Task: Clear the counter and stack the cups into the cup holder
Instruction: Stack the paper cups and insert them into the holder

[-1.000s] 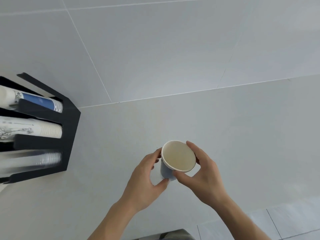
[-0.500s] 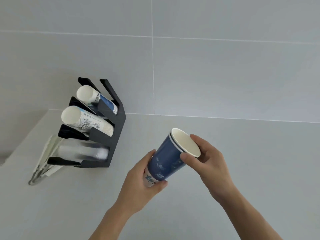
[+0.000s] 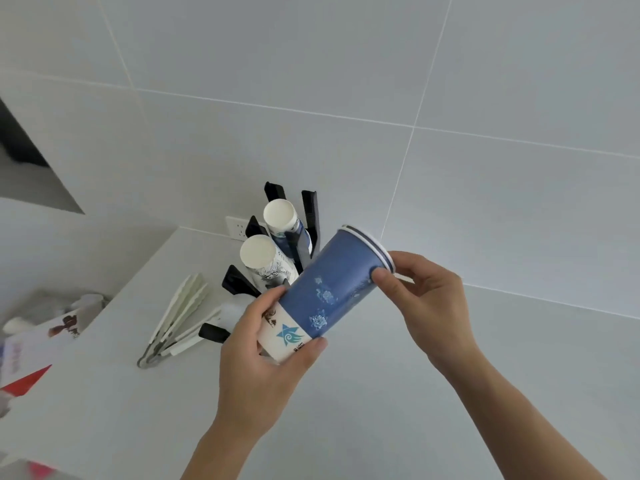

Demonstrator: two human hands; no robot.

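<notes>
A short stack of blue paper cups (image 3: 332, 289) with a white base is held tilted above the white counter (image 3: 398, 393), rims pointing up and to the right. My left hand (image 3: 263, 355) grips its white bottom end. My right hand (image 3: 426, 299) pinches the rim end. Behind the stack stands the black cup holder (image 3: 298, 237), its slots holding a blue-and-white cup stack (image 3: 280, 218) and a white printed cup stack (image 3: 265, 261) lying with bottoms toward me. The holder's lower slot is partly hidden by my left hand.
White tongs (image 3: 176, 320) lie on the counter left of the holder. A wall socket (image 3: 237, 227) sits behind it. Papers and small items (image 3: 41, 337) are blurred at the left edge. Grey tiled wall (image 3: 346, 98) rises behind the counter.
The view has swung left, so the holder now sits right behind the cups. Both hands have turned the cup stack further onto its side and brought it close to the holder.
</notes>
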